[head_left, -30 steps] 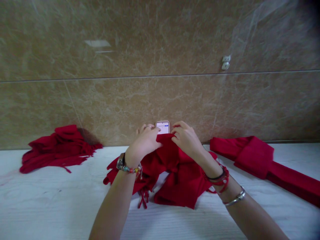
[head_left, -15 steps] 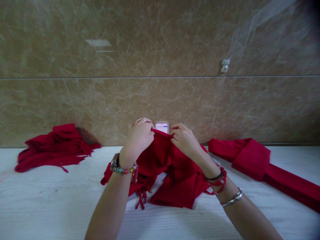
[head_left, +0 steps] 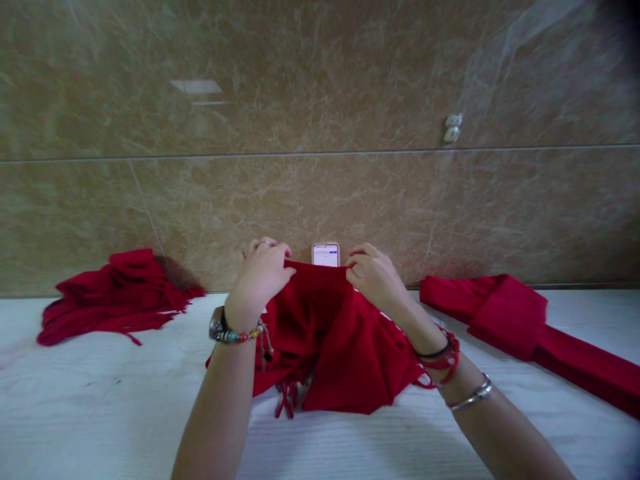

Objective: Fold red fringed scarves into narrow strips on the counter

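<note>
A red fringed scarf (head_left: 345, 347) hangs in loose folds over the white table, its upper edge lifted and drawn fairly straight. My left hand (head_left: 263, 280) pinches that edge at its left end. At the right end my right hand (head_left: 375, 277) grips the same edge between thumb and fingers. The scarf's lower part rests on the table, with tassels (head_left: 286, 400) showing near the front. Just beyond the raised edge is a phone (head_left: 326, 255) with a lit screen, its lower part hidden by the cloth.
To the left lies a crumpled red fringed scarf (head_left: 120, 297). On the right is a folded red scarf (head_left: 510, 313) with a long strip reaching the frame's edge. A brown marbled tile wall (head_left: 320, 100) rises behind the white table (head_left: 150, 400), with a small white fixture (head_left: 453, 128) on it.
My left hand has slid left along the scarf's edge, so the held stretch between the hands is wider. My right hand has barely moved. The view has shifted slightly.
</note>
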A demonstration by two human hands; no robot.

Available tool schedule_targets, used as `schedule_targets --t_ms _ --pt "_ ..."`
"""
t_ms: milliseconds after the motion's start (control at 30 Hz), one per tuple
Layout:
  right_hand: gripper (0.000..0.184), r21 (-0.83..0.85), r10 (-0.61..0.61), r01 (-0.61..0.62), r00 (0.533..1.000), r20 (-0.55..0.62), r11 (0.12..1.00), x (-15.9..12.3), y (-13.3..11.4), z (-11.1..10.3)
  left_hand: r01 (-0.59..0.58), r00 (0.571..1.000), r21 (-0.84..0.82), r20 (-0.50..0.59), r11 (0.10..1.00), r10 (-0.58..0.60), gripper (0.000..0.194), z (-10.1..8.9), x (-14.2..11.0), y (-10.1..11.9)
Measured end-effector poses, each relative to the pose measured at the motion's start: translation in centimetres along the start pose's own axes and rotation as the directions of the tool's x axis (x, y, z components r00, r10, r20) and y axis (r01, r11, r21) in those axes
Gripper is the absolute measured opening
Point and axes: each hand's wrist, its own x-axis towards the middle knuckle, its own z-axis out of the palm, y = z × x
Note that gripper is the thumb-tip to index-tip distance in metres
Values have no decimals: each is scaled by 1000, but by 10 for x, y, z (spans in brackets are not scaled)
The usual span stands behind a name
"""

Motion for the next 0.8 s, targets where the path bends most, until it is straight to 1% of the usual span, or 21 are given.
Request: schedule_targets --t_ms 67,100,167,200,267,367,467,533,600,700,733,800 --pt "17 42 -31 33 998 -49 999 -1 -5 -3 -120 991 -62 57 991 123 34 8 -1 15" --pt "17 55 -47 51 996 -76 997 -1 -8 -6 -190 977 -104 78 976 198 34 12 -1 23" --pt "17 63 -74 82 990 -122 995 -2 -12 -10 -300 946 -167 72 939 315 24 16 0 34" --pt "18 62 -81 90 987 -138 994 -3 -13 -12 -332 937 -181 49 926 345 21 17 1 37" --pt "17 52 -80 89 986 -147 995 -3 -15 -14 -353 934 -196 -22 915 355 22 15 4 38" --pt "16 28 -52 56 993 -103 998 -4 -14 -11 -329 944 -232 -106 915 312 21 9 5 31" --pt "14 15 -28 29 999 -34 999 -4 -12 -1 -312 949 -226 -125 923 290 16 4 4 25" --pt "14 5 -9 9 1000 -14 1000 -3 -9 5 -320 946 -212 -119 924 301 14 3 3 24" --pt "14 -31 26 -28 999 -45 999 -2 -3 7 -337 941 -209 -109 918 320 17 4 3 25" --pt "14 -70 86 -97 986 -143 993 0 5 4 -352 935 -220 -120 910 333 22 6 4 26" --pt "13 -61 97 -107 983 -157 992 1 7 3 -346 937 -218 -131 913 324 22 6 5 26" --pt "12 -20 96 -99 987 -131 995 1 6 1 -316 945 -206 -153 926 288 21 7 6 26"
